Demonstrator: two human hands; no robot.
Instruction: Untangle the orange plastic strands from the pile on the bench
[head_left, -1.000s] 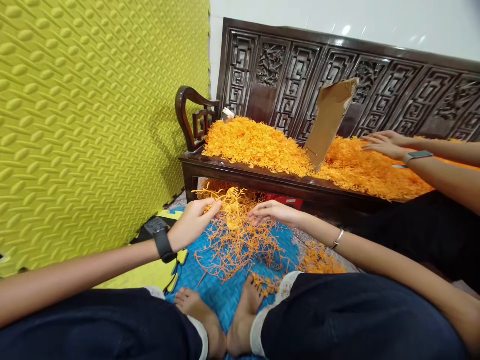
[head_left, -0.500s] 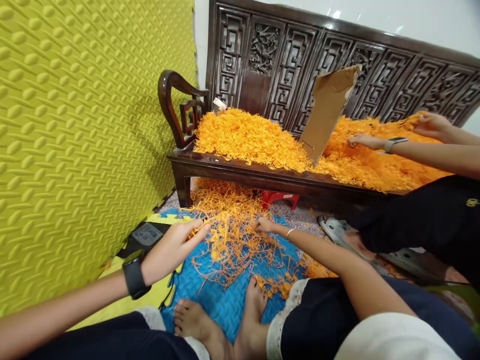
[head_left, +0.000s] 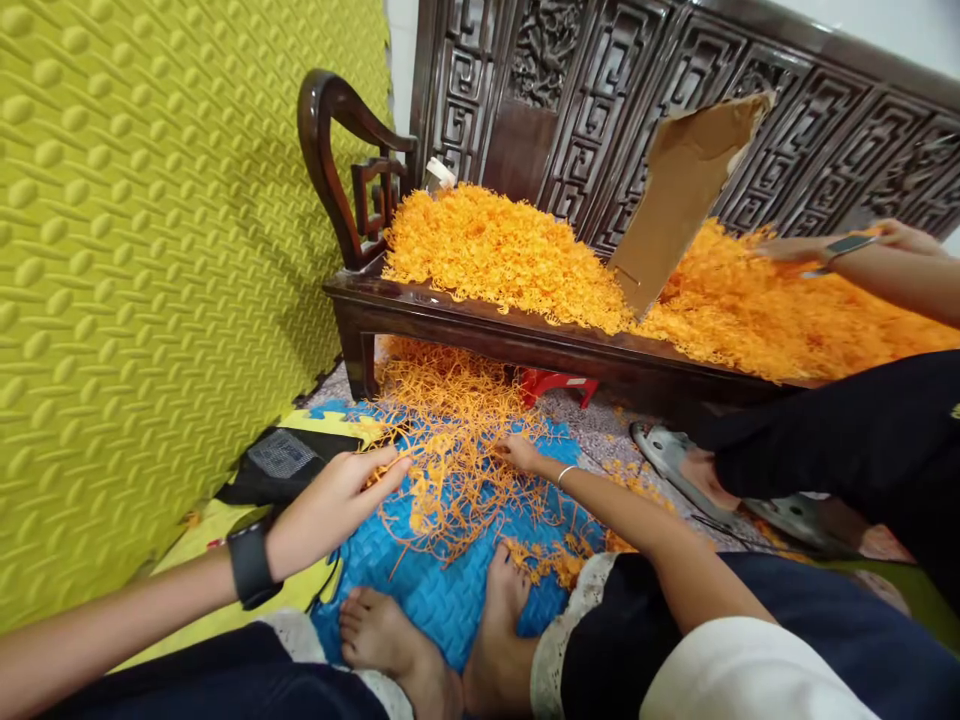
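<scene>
My left hand (head_left: 341, 500), with a black watch at the wrist, is closed round some thin orange strands at the left of the floor pile. Orange pieces (head_left: 427, 490) hang beside its fingertips. My right hand (head_left: 517, 453), with a thin bracelet, has its fingers pressed together at the right side of the tangled orange strands (head_left: 469, 400); what they pinch is too small to make out. The strands spread from under the bench over a blue foam mat (head_left: 435, 600).
A dark carved wooden bench (head_left: 450, 322) bears a heap of orange pieces (head_left: 502, 250) and an upright cardboard piece (head_left: 675, 200). Another person's hands work in orange material at the right. Below are a red stool (head_left: 559, 385) and that person's sandals. A yellow foam wall (head_left: 150, 250) stands left.
The view has shifted slightly. My right hand has moved a little left, nearer my left hand. The other person's watch hand has moved right and up over the orange material.
</scene>
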